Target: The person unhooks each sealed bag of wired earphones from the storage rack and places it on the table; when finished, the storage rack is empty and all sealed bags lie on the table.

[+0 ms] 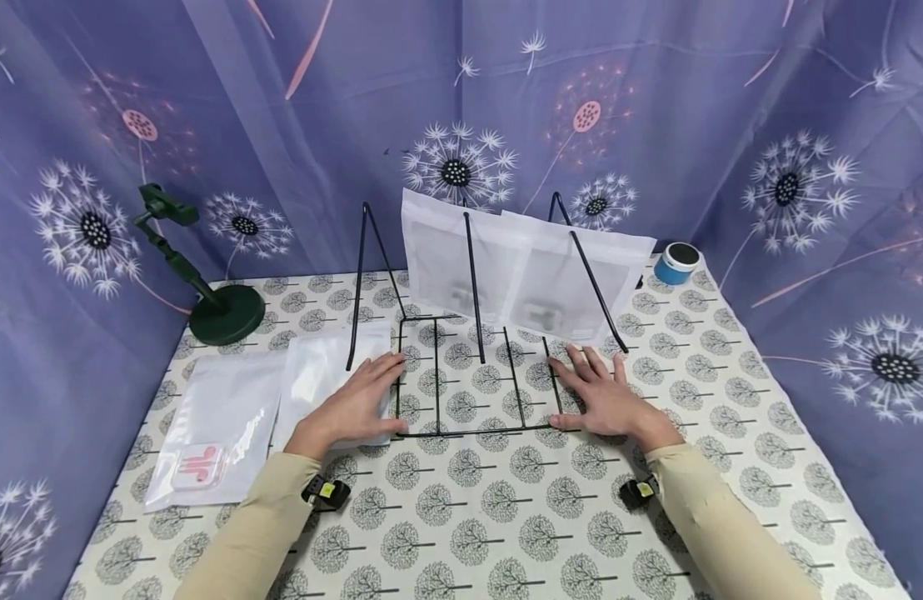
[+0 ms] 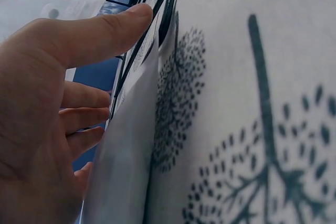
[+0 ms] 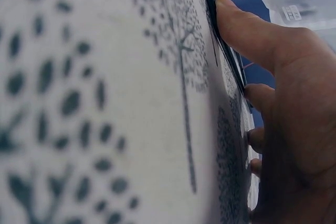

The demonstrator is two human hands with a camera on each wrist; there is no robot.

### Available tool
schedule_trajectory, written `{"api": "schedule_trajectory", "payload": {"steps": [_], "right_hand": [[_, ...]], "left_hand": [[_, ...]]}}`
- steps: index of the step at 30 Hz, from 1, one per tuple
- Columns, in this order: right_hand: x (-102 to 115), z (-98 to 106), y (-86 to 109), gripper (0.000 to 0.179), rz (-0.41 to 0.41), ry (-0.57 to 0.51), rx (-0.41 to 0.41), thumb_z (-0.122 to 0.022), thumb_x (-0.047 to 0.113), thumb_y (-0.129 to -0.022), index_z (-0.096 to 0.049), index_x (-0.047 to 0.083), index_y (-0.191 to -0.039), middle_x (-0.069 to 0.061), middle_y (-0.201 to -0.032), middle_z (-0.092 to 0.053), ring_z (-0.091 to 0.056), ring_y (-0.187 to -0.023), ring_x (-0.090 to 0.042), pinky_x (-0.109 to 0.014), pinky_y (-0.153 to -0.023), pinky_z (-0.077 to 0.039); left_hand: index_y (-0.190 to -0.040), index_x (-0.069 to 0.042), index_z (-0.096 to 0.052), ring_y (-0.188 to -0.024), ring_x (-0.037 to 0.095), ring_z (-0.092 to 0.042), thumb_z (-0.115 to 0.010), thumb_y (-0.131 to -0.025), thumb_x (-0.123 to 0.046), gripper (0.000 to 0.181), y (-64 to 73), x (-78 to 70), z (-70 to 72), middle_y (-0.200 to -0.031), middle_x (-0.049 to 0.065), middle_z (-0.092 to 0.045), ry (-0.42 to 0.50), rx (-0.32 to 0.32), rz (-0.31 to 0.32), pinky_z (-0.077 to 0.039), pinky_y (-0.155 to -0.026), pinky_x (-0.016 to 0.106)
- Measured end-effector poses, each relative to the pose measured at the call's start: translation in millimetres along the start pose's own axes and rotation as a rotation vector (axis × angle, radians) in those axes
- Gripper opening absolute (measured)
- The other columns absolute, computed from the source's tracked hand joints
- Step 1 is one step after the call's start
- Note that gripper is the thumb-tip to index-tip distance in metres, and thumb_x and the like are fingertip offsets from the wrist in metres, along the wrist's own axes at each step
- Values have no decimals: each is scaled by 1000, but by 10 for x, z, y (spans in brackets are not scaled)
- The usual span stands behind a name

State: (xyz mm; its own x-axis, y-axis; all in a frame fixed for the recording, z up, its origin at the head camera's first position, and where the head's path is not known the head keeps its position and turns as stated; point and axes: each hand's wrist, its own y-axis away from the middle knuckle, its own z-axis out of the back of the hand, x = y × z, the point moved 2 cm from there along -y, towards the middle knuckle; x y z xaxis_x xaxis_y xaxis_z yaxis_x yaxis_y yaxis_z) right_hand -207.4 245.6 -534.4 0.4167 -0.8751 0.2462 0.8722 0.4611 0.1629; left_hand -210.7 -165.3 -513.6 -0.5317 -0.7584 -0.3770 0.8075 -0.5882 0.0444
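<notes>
Has a black wire rack (image 1: 473, 287) at the middle of the patterned cloth (image 1: 495, 546), between both hands, with the base lying flat and the long axis, as seen from the head, running left to right. Shows three bent prongs at the top, folding sharply and sloping down toward the body to free tips, with the left tip slanting left and the right tip slanting right. Sets thin round bars front to back across the base, forming narrow open rectangles.

Rests the left hand (image 1: 360, 404) at the base's left side, with fingers loosely stretched toward the side bar and thumb at the front corner. Spreads the right hand (image 1: 600, 396) palm-down at the opposite side, with fingers splayed and thumb by the front bar. Clenches neither hand, grasps nothing.

Carries a left upright pouch (image 1: 439, 250) and a right upright pouch (image 1: 555, 271) side by side on the rack, both of cloudy white plastic, each with a dim rounded shape near the bottom. Cannot tell the exact manner of hanging.

Includes two flat glossy pouches (image 1: 232, 400) on the left, with long sides running away from the body, one bearing a pink-and-white earphone case (image 1: 199, 467). Adds a dark green stand (image 1: 226, 315) with round base and jointed, left-leaning arm, and at the right rear a blue cylindrical tub (image 1: 675, 268) with dark top. Ends behind at a creased purple curtain (image 1: 341, 150) printed with dandelions.
</notes>
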Motion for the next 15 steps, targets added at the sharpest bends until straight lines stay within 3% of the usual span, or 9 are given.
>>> {"api": "schedule_trajectory", "payload": {"steps": [15], "right_hand": [[29,24,7,100,4,-10,-3,-52,77,-81,-14,25,-157,-14,-164,2,1,-148,-45,-76,-110,9]], "left_hand": [[-150,0,-30,-148,32,-20,-75,-77,-56,103,-3,24,-38,-161,15,-20,-46,19,-11,-13,-123,53]]}}
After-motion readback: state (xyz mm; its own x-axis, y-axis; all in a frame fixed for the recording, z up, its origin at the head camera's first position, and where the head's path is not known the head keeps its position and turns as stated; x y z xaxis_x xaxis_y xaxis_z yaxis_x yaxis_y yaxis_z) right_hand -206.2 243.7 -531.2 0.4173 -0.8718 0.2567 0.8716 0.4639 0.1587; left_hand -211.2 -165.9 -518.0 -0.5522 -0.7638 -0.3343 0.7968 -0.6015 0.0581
